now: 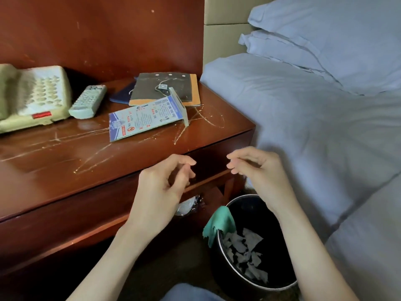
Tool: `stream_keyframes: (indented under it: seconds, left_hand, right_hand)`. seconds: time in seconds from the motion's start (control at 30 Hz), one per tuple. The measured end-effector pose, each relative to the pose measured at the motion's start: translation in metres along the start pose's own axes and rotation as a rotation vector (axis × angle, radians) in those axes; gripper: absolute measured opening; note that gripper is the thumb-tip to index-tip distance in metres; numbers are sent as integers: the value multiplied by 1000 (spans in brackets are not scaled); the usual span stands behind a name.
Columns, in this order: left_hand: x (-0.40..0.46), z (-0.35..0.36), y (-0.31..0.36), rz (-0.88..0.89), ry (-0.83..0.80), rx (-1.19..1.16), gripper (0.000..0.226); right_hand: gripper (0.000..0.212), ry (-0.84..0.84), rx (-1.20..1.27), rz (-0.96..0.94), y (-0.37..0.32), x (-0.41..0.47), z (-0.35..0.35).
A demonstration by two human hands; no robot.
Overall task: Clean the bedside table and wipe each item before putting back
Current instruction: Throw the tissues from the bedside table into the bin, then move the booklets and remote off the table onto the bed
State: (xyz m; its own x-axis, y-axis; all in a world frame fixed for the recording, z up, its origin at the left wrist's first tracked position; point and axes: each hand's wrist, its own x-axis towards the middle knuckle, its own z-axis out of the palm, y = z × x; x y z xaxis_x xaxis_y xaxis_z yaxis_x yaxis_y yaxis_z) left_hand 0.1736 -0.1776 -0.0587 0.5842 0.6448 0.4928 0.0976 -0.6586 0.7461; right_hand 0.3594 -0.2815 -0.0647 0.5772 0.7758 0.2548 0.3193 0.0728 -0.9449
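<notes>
While both hands hung in the air in front of the bedside table (65,170), neither held anything: the left hand (160,192) had its fingers loosely curled with thumb and forefinger apart, and the right hand (258,170) matched it, fingertips pointing toward the left.

Just below the right wrist stood a black waste bin (271,285) with torn paper scraps (245,253) inside and a green cloth (219,222) draped over its rim.

Beyond the left hand, on the scratched tabletop, lay a printed card in a stand (143,120), and behind that a dark folder (167,90). Further off to the left were a remote control (87,101) and a telephone (32,96), side by side. To the right of the right hand ran the bed (314,127) with its pillows (325,29).
</notes>
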Motion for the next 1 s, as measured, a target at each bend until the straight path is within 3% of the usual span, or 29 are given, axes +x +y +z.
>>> stream_keyframes:
  seconds: [0.2, 0.43, 0.57, 0.67, 0.77, 0.87, 1.0]
  left_hand:
    - [18, -42, 2, 33, 69, 118, 16]
    - [57, -88, -13, 165, 84, 564, 15]
    - [89, -106, -33, 80, -65, 675, 31]
    - [112, -116, -48, -1, -281, 763, 54]
    - [129, -120, -55, -79, -491, 842, 76]
    - [139, -121, -58, -199, -608, 757, 91]
    - [144, -121, -60, -355, -679, 588, 102]
  right_hand:
    - [14, -78, -4, -125, -44, 47, 19]
    - [20, -173, -146, -180, -70, 95, 45]
    - [21, -164, -320, -186, -76, 121, 58]
    - [12, -115, -489, -213, -75, 136, 69]
    - [23, -123, -551, -188, -70, 145, 81]
    - [38, -181, -603, -98, -70, 147, 89]
    - [28, -221, -725, -38, -70, 149, 93]
